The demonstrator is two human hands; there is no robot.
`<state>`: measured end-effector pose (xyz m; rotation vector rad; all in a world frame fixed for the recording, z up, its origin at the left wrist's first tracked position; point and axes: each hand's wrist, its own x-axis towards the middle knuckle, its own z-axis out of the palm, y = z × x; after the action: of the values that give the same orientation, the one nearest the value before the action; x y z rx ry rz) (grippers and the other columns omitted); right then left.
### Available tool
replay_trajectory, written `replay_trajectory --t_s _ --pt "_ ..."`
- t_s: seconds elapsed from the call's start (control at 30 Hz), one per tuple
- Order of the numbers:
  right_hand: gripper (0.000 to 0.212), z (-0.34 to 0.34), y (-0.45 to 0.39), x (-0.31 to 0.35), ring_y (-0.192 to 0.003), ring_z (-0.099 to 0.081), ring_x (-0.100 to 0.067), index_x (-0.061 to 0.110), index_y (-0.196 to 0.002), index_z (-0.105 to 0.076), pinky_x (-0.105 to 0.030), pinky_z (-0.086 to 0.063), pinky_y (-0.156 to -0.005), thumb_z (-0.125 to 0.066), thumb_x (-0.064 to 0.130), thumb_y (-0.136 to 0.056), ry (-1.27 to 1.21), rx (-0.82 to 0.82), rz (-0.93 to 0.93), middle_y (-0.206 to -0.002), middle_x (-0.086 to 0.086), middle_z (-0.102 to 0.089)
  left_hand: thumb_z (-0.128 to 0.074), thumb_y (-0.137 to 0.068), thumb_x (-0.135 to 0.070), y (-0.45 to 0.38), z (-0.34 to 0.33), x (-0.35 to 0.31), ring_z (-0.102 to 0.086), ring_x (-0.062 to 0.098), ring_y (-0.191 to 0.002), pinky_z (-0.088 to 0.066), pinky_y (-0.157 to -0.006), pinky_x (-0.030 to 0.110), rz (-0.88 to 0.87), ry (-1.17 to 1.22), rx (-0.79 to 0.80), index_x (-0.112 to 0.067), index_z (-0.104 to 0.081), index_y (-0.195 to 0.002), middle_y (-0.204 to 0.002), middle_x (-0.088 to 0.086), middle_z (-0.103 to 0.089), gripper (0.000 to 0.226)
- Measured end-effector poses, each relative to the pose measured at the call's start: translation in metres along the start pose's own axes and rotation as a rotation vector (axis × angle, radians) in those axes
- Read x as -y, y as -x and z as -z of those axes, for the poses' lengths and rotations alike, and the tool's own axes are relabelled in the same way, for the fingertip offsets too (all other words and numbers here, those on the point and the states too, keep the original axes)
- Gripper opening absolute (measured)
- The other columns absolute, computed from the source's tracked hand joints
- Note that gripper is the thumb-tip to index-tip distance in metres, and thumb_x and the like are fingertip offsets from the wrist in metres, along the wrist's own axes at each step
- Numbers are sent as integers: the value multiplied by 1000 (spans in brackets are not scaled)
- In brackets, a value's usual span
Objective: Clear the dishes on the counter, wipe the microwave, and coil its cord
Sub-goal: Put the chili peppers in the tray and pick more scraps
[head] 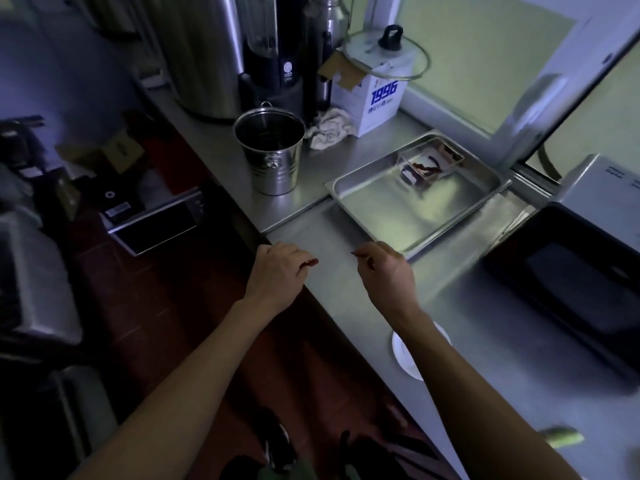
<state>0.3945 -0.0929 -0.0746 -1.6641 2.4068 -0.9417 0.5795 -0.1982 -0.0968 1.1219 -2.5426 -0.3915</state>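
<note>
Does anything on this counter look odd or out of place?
Yes: a glass pot lid sits tilted on a torn-open cardboard box, and a crumpled cloth lies beside it near the steel bucket.

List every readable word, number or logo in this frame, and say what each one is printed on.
"1996": large blue digits on the white carton, under the glass lid.
Smaller blue line beneath it: too blurred to read.
Round white logo on the dark blender base: unreadable.
Marks on the microwave top: too small.

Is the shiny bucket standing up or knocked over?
Standing up. The metal bucket rests on its base on the counter, open mouth facing upward.
</note>
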Motion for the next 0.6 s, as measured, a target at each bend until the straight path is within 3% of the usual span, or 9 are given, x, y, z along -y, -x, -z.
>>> replay_trajectory --t_s 0.27,0.43,0.6 --pt "20 -18 -43 -31 -90 -65 -27 20 -102 -72 -37 -53 -72 -61 10 -90 -2 26 -157 -105 2 -69 -68 -88 -19 -66 -22 21 -64 21 -94 -42 -87 42 -93 59 54 -23 -75 -102 -96 -6 -70 16" --pt "16 -26 -88 -69 -85 -66 -28 17 -101 -72 -37 -52 -68 -63 10 -90 -24 -36 -235 -102 -1 -70 -69 -85 -18 -137 -46 14 -63 21 -95 -41 -83 39 -186 7 98 -27 -75 -98 -96 -6 -72 16" --pt "20 -24 -135 -104 -84 -65 -26 18 -101 -73 -37 -53 -70 -62 7 -89 -80 -116 -331 -102 0 -70 -76 -79 -20 -215 -64 -2 -64 21 -82 -44 -73 37 -309 14 90 -28 -75 -90 -85 -7 -71 13"
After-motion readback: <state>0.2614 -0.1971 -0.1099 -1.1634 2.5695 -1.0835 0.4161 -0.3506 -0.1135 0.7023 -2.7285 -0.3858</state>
